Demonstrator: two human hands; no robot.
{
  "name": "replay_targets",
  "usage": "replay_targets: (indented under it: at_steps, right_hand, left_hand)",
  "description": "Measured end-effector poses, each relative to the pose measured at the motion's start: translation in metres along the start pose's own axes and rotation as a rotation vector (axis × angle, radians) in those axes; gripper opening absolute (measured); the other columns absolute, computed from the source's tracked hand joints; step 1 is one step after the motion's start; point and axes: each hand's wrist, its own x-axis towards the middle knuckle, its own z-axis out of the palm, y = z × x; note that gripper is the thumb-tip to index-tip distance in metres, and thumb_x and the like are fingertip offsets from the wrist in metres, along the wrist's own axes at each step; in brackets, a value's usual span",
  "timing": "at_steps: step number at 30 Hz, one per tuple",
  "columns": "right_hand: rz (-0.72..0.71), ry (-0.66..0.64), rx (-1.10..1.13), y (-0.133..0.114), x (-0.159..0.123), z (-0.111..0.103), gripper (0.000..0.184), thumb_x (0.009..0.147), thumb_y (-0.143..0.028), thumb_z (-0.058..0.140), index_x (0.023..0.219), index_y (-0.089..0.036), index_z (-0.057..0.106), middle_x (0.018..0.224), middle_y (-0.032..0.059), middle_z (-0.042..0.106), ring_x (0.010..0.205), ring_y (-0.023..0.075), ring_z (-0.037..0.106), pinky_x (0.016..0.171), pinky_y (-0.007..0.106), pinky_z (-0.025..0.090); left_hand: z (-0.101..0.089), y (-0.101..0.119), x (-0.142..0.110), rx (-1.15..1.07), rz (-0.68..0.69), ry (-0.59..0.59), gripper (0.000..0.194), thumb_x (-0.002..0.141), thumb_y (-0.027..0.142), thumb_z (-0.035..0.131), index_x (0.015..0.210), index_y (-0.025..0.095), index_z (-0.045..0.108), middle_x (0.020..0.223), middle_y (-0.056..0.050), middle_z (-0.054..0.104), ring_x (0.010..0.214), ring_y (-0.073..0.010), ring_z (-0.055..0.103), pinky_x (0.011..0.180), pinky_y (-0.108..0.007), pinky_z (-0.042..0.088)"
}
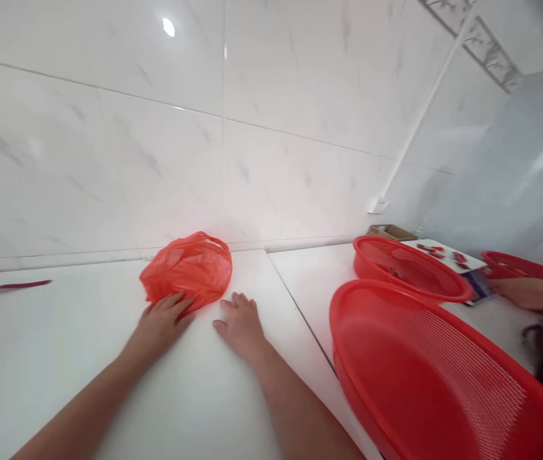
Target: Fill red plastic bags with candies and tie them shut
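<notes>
A crumpled red plastic bag (188, 268) lies on the white tabletop (175, 396) near the tiled wall. My left hand (166, 322) rests against the bag's near side, fingers stretched out over its lower edge and not wrapped around it. Just right of the bag, my right hand (241, 324) lies on the table with its fingers apart and nothing in it. Whether its fingertips touch the bag I cannot tell.
To the right stand a large red plastic basket (396, 358) and a second red basket (410, 268) holding small items. Behind are a cardboard box (391, 232) and a white board (448, 247) with red pieces. A co-worker's hand (515, 291) reaches in there. A dark red strip (13, 285) lies left.
</notes>
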Motion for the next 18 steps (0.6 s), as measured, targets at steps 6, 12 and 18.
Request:
replay_targets:
  at_steps: [6, 12, 18]
  right_hand:
    - [-0.015, -0.040, -0.028, 0.006, 0.004, 0.000, 0.044, 0.087, -0.047, 0.048, 0.122, -0.021, 0.052, 0.140, 0.0090, 0.043, 0.133, 0.0245, 0.028, 0.109, 0.046, 0.015]
    - [-0.038, -0.021, -0.014, 0.008, 0.004, -0.002, 0.044, 0.087, -0.047, 0.048, 0.118, -0.018, 0.056, 0.133, 0.0091, 0.049, 0.130, 0.0255, 0.034, 0.109, 0.045, 0.018]
    - [-0.056, -0.022, -0.008, -0.006, -0.037, -0.012, 0.039, 0.090, -0.035, 0.044, 0.126, -0.021, 0.051, 0.141, 0.0072, 0.044, 0.135, 0.0240, 0.031, 0.111, 0.042, 0.020]
  left_hand:
    - [0.010, -0.016, -0.010, -0.050, 0.056, -0.028, 0.044, 0.090, 0.033, 0.031, 0.121, 0.025, 0.061, 0.138, -0.001, 0.053, 0.128, -0.0217, 0.044, 0.108, -0.037, 0.031]
    - [0.013, -0.021, -0.009, -0.077, 0.021, -0.047, 0.047, 0.088, 0.027, 0.029, 0.126, 0.020, 0.054, 0.134, 0.001, 0.056, 0.123, -0.0180, 0.049, 0.105, -0.030, 0.034]
    - [0.009, -0.018, -0.009, -0.124, 0.051, 0.004, 0.042, 0.085, 0.028, 0.032, 0.113, 0.024, 0.063, 0.127, 0.003, 0.062, 0.118, -0.0191, 0.054, 0.102, -0.029, 0.038]
